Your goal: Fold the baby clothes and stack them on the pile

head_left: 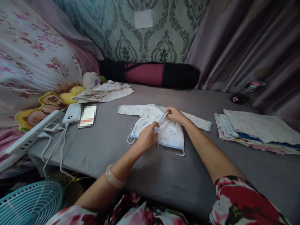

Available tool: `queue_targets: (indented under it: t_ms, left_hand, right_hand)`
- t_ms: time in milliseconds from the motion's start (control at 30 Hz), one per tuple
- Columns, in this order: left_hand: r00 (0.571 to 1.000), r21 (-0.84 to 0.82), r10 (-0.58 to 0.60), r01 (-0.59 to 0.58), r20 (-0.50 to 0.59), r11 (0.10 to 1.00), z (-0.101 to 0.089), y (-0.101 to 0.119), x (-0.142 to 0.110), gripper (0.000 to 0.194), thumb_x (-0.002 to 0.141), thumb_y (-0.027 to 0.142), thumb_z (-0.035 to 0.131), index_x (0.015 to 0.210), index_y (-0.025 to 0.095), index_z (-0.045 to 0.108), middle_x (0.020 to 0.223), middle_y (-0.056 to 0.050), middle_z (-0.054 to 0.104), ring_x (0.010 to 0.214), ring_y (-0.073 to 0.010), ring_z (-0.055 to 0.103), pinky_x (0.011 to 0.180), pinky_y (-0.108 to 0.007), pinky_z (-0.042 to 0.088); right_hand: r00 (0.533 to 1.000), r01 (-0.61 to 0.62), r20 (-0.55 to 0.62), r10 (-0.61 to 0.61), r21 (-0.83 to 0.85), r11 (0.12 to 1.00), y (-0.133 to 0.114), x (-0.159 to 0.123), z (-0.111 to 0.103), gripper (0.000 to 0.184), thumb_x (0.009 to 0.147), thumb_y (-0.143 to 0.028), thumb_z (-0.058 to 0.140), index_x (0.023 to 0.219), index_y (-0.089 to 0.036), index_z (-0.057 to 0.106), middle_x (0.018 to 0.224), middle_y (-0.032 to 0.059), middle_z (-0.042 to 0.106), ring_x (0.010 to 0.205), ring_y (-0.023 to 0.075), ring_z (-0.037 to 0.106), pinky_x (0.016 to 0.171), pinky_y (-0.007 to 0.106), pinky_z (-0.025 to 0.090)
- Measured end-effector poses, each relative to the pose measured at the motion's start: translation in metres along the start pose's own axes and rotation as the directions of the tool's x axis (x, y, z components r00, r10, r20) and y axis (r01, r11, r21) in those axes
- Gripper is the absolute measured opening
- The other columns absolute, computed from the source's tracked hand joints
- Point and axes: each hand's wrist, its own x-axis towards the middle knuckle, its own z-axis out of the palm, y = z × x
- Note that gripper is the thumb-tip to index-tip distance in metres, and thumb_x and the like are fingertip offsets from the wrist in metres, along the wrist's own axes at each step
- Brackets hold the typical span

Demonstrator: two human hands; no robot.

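Observation:
A small white baby shirt with blue trim, a pale print and tie strings lies spread on the grey sheet, its sleeves stretched out to both sides. My left hand is closed on the shirt's blue-edged front flap near the middle. Higher up the same edge, close to the neckline, my right hand pinches the cloth. Between the two hands the blue edge runs taut and slightly raised. My fingers hide part of the shirt's front.
Folded clothes are stacked at the right, with a dark bottle behind. At left are crumpled cloths, plush toys, a power bank and a power strip with cables. A black-and-maroon roll bag lies along the wall; a fan stands front left.

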Motion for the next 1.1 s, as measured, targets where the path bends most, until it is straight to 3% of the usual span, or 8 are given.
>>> queue_targets:
  t_ms: [100, 200, 467, 600, 733, 867, 1000, 1100]
  left_hand:
    - [0.996, 0.059, 0.076, -0.079, 0.042, 0.995, 0.002, -0.008, -0.001, 0.042, 0.085, 0.013, 0.046, 0.126, 0.021, 0.05, 0.094, -0.005, 0.059, 0.086, -0.019, 0.058, 0.081, -0.03, 0.045]
    - [0.992, 0.107, 0.077, -0.088, 0.101, 0.99, 0.0, -0.012, 0.002, 0.034, 0.087, 0.016, 0.047, 0.119, 0.021, 0.058, 0.094, -0.007, 0.059, 0.091, -0.0205, 0.059, 0.086, -0.032, 0.045]
    - [0.992, 0.15, 0.049, -0.067, 0.118, 0.986, -0.009, -0.012, 0.022, 0.017, 0.089, 0.03, 0.056, 0.089, 0.016, 0.065, 0.09, -0.007, 0.062, 0.085, -0.0188, 0.06, 0.081, -0.03, 0.045]
    - [0.995, 0.156, -0.004, -0.012, 0.104, 0.988, -0.006, -0.018, 0.028, 0.013, 0.087, 0.028, 0.057, 0.087, 0.016, 0.063, 0.083, -0.005, 0.063, 0.081, -0.0182, 0.059, 0.074, -0.028, 0.044]
    - [0.995, 0.082, 0.039, -0.047, 0.091, 0.996, -0.002, -0.025, 0.028, 0.01, 0.086, 0.026, 0.056, 0.089, 0.018, 0.061, 0.081, -0.003, 0.062, 0.077, -0.0169, 0.058, 0.07, -0.027, 0.042]
    - [0.997, 0.046, 0.04, -0.043, 0.064, 0.998, -0.001, -0.026, 0.026, 0.013, 0.088, 0.029, 0.055, 0.085, 0.019, 0.063, 0.085, -0.003, 0.06, 0.077, -0.0166, 0.057, 0.071, -0.027, 0.043]
    - [0.995, 0.101, 0.099, -0.098, -0.009, 0.99, 0.001, -0.026, 0.024, 0.021, 0.086, 0.04, 0.06, 0.086, 0.02, 0.066, 0.102, -0.007, 0.059, 0.095, -0.0211, 0.056, 0.086, -0.032, 0.045]
    - [0.976, 0.166, 0.213, -0.202, -0.05, 0.965, 0.005, -0.033, 0.022, 0.031, 0.085, 0.043, 0.062, 0.109, 0.024, 0.065, 0.128, -0.009, 0.052, 0.12, -0.0282, 0.045, 0.102, -0.043, 0.038]
  right_hand:
    - [0.987, 0.051, -0.137, -0.081, -0.21, 0.976, -0.003, -0.008, 0.008, 0.018, 0.078, -0.012, 0.051, 0.088, -0.02, 0.063, 0.107, 0.0079, 0.062, 0.104, 0.0258, 0.051, 0.084, 0.034, 0.037]
    - [0.979, 0.086, -0.149, -0.138, -0.309, 0.947, -0.008, -0.014, 0.01, 0.023, 0.08, -0.008, 0.047, 0.091, -0.02, 0.062, 0.111, 0.0102, 0.06, 0.107, 0.0266, 0.049, 0.086, 0.035, 0.036]
    - [0.985, 0.155, -0.041, -0.17, -0.237, 0.959, -0.022, -0.012, 0.008, 0.036, 0.084, -0.007, 0.042, 0.112, -0.023, 0.057, 0.115, 0.0063, 0.061, 0.105, 0.022, 0.054, 0.084, 0.03, 0.04]
    - [0.988, 0.107, -0.083, -0.131, -0.245, 0.964, -0.026, -0.01, 0.015, 0.037, 0.085, -0.005, 0.039, 0.113, -0.02, 0.058, 0.117, 0.0099, 0.061, 0.108, 0.0224, 0.054, 0.088, 0.031, 0.04]
    - [0.994, 0.104, -0.016, -0.11, -0.223, 0.969, -0.028, -0.004, 0.013, 0.038, 0.08, -0.005, 0.044, 0.111, -0.019, 0.06, 0.114, 0.0094, 0.062, 0.105, 0.0215, 0.056, 0.088, 0.029, 0.041]
    - [0.998, -0.011, -0.06, -0.003, -0.219, 0.976, -0.038, 0.01, 0.009, 0.029, 0.081, -0.013, 0.05, 0.104, -0.02, 0.066, 0.112, 0.0099, 0.064, 0.103, 0.0235, 0.058, 0.086, 0.029, 0.042]
    - [0.988, -0.108, -0.133, 0.083, -0.198, 0.974, -0.052, 0.032, 0.02, 0.026, 0.092, -0.028, 0.045, 0.094, -0.019, 0.07, 0.105, 0.0122, 0.068, 0.1, 0.0244, 0.06, 0.085, 0.03, 0.043]
    - [0.983, -0.148, -0.141, 0.121, -0.202, 0.968, -0.06, 0.052, 0.031, 0.028, 0.093, -0.035, 0.048, 0.095, -0.019, 0.07, 0.103, 0.0125, 0.069, 0.101, 0.024, 0.06, 0.087, 0.03, 0.043]
